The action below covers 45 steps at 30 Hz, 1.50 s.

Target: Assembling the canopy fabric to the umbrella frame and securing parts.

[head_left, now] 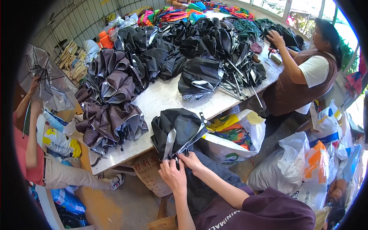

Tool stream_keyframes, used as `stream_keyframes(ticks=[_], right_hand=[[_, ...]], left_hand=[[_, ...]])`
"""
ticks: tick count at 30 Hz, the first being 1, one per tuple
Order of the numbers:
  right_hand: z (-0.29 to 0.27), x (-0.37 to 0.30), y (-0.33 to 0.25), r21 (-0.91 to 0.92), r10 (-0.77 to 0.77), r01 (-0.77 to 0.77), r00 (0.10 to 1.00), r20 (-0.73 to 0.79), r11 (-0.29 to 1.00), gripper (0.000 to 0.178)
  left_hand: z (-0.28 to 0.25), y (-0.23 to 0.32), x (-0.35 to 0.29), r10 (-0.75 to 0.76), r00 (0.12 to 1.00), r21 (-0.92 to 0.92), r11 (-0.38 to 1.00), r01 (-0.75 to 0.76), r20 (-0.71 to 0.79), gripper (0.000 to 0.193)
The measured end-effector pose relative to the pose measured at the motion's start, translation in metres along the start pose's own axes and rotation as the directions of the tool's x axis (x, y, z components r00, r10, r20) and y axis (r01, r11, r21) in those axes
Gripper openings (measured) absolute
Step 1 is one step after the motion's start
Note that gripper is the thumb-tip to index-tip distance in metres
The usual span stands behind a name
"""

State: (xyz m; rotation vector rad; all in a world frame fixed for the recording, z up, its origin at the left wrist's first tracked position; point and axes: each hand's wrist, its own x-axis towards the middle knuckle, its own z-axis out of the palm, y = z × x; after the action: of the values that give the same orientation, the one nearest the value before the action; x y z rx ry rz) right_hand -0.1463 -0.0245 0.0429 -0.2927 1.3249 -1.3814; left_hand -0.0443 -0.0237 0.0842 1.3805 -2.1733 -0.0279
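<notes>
A black umbrella (177, 128) with a silver lining, its cloth bunched in loose folds, rests at the table's near edge and hangs over it toward me. My left hand (174, 177) is closed at the gathered lower end of the cloth, among the rib tips. Right beside it, my right hand (191, 161) pinches at the same end, fingers bent. The fingertips of both hands nearly meet there; the exact part between them is too small to make out. A dark cloth (209, 178) lies across my lap beneath my forearms.
Piled black umbrellas (201, 74) and brown umbrellas (113, 90) crowd the white table (157, 94). An open white sack (251, 134) with colourful cloth stands by my right arm. One person (306, 76) works at the right; another (32, 153) holds an open silver umbrella (57, 82) at the left.
</notes>
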Motion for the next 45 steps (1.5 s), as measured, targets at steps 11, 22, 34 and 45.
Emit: stream_keyframes(ticks=[11, 22, 34, 45], right_hand=[[-0.001, 0.028, -0.031, -0.032, -0.086, 0.087, 0.996, 0.024, 0.996, 0.032], [-0.049, -0.041, -0.045, 0.153, -0.043, -0.026, 0.902, 0.43, 0.988, 0.035], [-0.069, -0.088, -0.158, -0.655, -0.522, 0.531, 0.82, 0.237, 0.537, 0.03], [-0.084, -0.078, -0.063, -0.76, -0.447, 0.476, 0.852, 0.274, 0.442, 0.033]], left_hand=[[-0.049, 0.016, -0.063, 0.007, 0.998, -0.126, 0.992, 0.001, 0.063, 0.016], [-0.068, 0.01, -0.065, 0.03, 0.981, -0.364, 0.93, 0.043, 0.192, 0.024], [-0.098, -0.014, -0.069, -0.071, 0.991, -0.503, 0.856, 0.119, 0.115, 0.043], [-0.097, -0.011, -0.073, -0.096, 0.994, -0.565, 0.818, 0.114, 0.061, 0.036]])
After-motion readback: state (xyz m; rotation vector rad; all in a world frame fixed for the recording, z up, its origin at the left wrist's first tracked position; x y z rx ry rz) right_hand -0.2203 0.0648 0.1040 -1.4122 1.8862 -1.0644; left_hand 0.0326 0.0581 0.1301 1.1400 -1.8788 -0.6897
